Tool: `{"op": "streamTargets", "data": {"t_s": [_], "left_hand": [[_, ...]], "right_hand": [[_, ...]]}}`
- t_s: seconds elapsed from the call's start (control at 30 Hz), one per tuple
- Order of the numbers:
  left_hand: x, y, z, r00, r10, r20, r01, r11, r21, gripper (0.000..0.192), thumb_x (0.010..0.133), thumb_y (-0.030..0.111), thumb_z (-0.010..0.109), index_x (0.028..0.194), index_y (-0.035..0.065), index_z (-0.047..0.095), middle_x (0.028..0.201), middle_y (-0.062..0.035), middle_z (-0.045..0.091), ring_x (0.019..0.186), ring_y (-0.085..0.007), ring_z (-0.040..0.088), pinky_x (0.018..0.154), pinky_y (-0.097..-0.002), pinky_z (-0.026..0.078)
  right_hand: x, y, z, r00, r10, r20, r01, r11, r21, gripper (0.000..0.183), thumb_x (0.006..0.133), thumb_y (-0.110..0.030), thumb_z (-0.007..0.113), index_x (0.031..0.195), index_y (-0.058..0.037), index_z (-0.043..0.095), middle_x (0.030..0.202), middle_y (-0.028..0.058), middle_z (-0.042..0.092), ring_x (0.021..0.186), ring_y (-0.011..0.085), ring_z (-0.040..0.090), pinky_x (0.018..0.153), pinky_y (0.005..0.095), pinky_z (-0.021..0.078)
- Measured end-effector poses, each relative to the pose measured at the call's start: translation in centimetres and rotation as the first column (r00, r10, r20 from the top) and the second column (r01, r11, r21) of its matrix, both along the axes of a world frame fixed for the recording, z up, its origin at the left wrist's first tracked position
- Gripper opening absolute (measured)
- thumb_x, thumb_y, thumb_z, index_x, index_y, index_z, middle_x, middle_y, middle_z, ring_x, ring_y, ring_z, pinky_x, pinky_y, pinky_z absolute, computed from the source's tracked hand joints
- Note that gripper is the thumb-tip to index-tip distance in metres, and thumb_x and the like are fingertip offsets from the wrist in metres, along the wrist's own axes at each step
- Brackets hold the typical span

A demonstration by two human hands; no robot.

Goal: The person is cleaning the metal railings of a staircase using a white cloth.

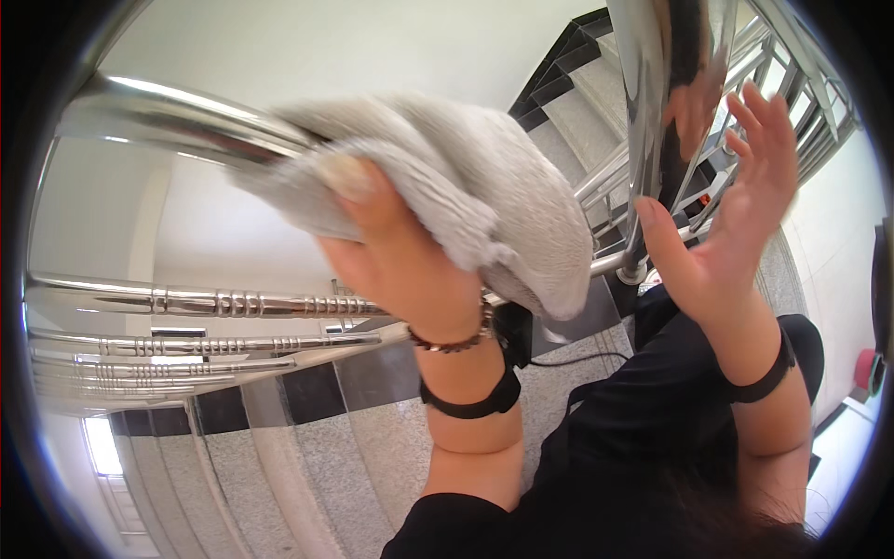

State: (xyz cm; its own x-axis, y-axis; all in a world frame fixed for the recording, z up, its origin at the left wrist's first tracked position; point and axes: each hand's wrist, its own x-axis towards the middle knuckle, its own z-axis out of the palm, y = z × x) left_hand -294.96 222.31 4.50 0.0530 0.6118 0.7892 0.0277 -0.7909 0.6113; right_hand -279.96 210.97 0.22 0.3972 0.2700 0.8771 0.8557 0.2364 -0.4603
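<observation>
A light grey cloth (pixel 517 182) is wrapped over the shiny metal handrail (pixel 188 115), left of centre. My left hand (pixel 412 258) grips the cloth around the rail, thumb on the near side; the other fingers are partly hidden by the cloth. The cloth's loose end hangs over to the right. At the right, my right hand (pixel 733 209) is raised with its fingers apart and holds nothing. It is beside a thick polished metal post (pixel 642 105), which reflects it. Whether the thumb touches the post I cannot tell.
Metal balusters (pixel 258 305) with ringed sections run below the handrail on the left. Speckled stone steps (pixel 335 454) with dark edge tiles (pixel 314 391) lie at the lower left. More steps (pixel 587 105) rise behind the post. A black cable (pixel 580 361) lies near my legs.
</observation>
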Motion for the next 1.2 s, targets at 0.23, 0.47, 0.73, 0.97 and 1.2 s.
{"op": "streamTargets", "data": {"t_s": [0.23,0.47,0.73,0.97,1.2], "left_hand": [[1.1,-1.9,-9.2,0.909,-0.352,0.224,0.399,0.891,-0.216,0.049,0.086,0.039,0.051,0.107,-0.0039,0.040,0.093,-0.0088,0.051,0.081,-0.0160,0.052,0.071,-0.0300,0.045],[0.5,-2.3,-16.7,0.991,-0.136,-0.020,0.128,0.966,-0.227,0.042,0.090,0.029,0.044,0.110,-0.0064,0.033,0.101,-0.0142,0.048,0.090,-0.0181,0.050,0.078,-0.0299,0.043],[0.6,-5.3,-18.2,0.910,-0.168,-0.380,-0.061,0.851,-0.522,0.035,0.090,0.017,0.042,0.111,-0.0101,0.035,0.104,-0.0199,0.049,0.094,-0.0216,0.050,0.078,-0.0313,0.042],[-3.2,-5.5,-23.1,0.670,0.024,-0.742,-0.197,0.969,-0.147,0.031,0.075,0.003,0.048,0.103,-0.0079,0.048,0.104,-0.0266,0.049,0.097,-0.0431,0.046,0.084,-0.0448,0.037],[-4.1,-5.1,-23.2,0.497,0.120,-0.860,-0.115,0.991,0.071,0.029,0.073,0.005,0.052,0.101,-0.0003,0.054,0.095,-0.0184,0.055,0.089,-0.0362,0.052,0.077,-0.0428,0.042]], "right_hand": [[0.3,1.1,-3.7,0.902,0.145,-0.407,-0.268,0.927,-0.262,0.084,0.070,-0.008,0.068,0.133,0.0001,0.014,0.093,0.0087,0.052,0.081,0.0141,0.052,0.072,0.0276,0.0420],[1.0,1.8,-3.6,0.604,0.512,-0.611,-0.578,0.809,0.106,0.074,0.071,-0.005,0.061,0.132,0.0010,0.020,0.075,0.0078,0.053,0.064,0.0171,0.049,0.060,0.0263,0.0419],[0.8,-1.5,-2.3,0.895,0.137,-0.424,-0.298,0.891,-0.341,0.076,0.075,-0.017,0.062,0.133,0.0026,0.017,0.089,0.0151,0.054,0.094,0.0242,0.049,0.086,0.0317,0.0368],[-1.1,-6.6,-2.6,0.993,0.107,-0.044,-0.062,0.167,-0.984,0.071,0.067,-0.017,0.065,0.127,0.0022,0.032,0.107,0.0154,0.052,0.098,0.0294,0.050,0.085,0.0350,0.0382],[-4.8,-5.9,-5.1,0.915,0.397,-0.072,-0.111,0.078,-0.991,0.056,0.069,-0.018,0.062,0.119,0.0018,0.043,0.116,0.0148,0.049,0.105,0.0256,0.048,0.089,0.0360,0.0358]]}}
